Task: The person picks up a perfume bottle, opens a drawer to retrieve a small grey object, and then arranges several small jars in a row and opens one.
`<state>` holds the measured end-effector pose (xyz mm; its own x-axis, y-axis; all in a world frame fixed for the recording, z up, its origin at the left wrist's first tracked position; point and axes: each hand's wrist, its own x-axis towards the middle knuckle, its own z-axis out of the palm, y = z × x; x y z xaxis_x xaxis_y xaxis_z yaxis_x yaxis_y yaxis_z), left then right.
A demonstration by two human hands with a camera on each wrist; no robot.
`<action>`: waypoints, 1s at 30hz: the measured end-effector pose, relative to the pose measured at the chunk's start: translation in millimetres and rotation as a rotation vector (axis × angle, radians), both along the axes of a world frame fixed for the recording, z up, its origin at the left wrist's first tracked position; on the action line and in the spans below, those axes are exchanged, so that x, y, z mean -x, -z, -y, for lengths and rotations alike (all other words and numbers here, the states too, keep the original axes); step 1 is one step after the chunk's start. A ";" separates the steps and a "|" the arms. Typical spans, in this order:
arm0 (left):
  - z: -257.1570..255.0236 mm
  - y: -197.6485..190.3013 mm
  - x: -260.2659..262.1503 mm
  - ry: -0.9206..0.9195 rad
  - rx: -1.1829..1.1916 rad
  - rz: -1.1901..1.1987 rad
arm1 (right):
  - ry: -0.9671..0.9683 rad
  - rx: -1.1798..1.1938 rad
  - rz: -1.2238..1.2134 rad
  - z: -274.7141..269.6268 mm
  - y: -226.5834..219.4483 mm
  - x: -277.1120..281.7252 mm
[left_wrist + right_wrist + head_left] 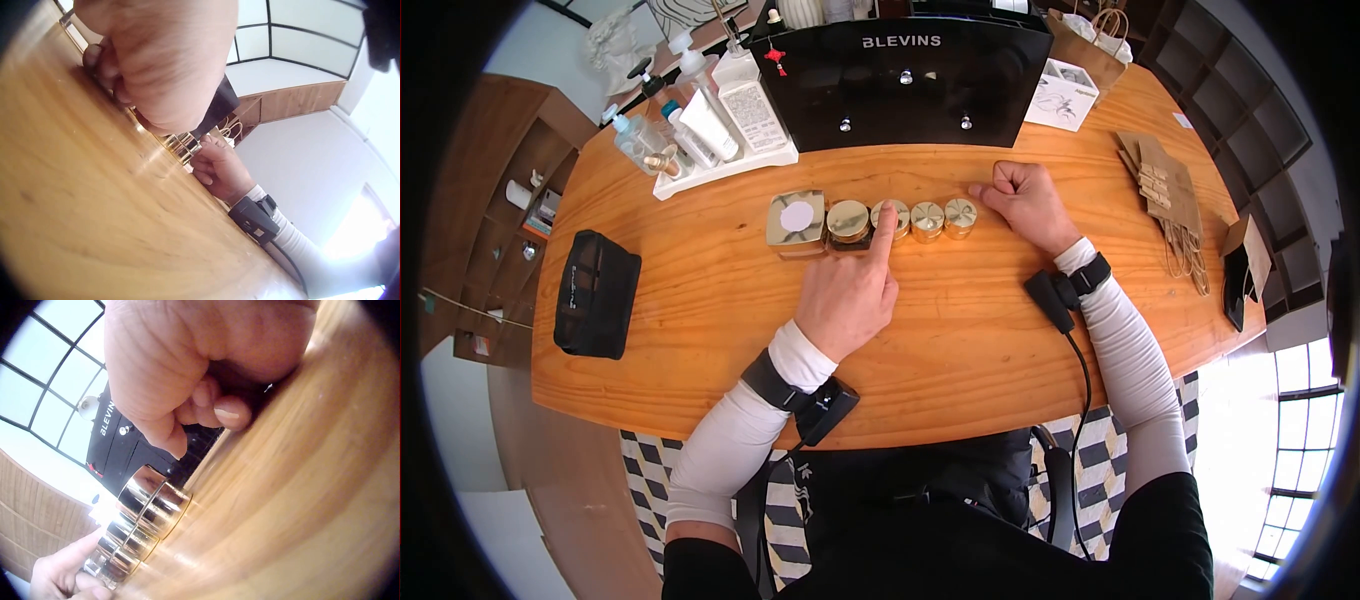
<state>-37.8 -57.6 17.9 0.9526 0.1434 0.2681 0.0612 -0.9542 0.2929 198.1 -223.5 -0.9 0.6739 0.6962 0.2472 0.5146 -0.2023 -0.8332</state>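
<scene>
Several gold-lidded containers stand in a row in the head view: a square one (780,235) with a pale round label, a wide round jar (848,216), a middle jar (902,220) and two smaller jars (927,219) (960,216) at the right. My left hand (847,300) has its straight index finger over the middle jar's lid, seemingly touching it; its other fingers are bent. Right of the row, my right hand (1035,210) rests near the table with fingers curled, holding nothing. The right wrist view shows that hand (200,356) apart from the nearest jar (164,509).
Behind the row stands a black BLEVINS box (900,100). A white tray (730,172) of bottles is at back left, a black pouch (597,295) at left. Paper bags (1175,190) lie at right; a white box (1060,97) stands at back right.
</scene>
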 end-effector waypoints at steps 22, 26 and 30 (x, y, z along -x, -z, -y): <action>-1.5 6.8 -1.0 0.032 -0.002 0.190 | -0.012 -0.014 -0.019 0.3 1.5 -0.4; 0.0 4.0 -1.3 0.018 0.041 0.170 | -0.012 -0.011 -0.022 0.5 0.5 -0.1; -1.1 7.2 -2.1 0.022 0.032 0.178 | -0.011 -0.010 -0.034 0.1 2.0 -1.1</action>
<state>-35.7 -56.4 10.7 0.8936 0.1347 0.4282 -0.0147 -0.9446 0.3278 199.2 -223.6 -2.9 0.6744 0.7011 0.2315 0.4884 -0.1885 -0.8520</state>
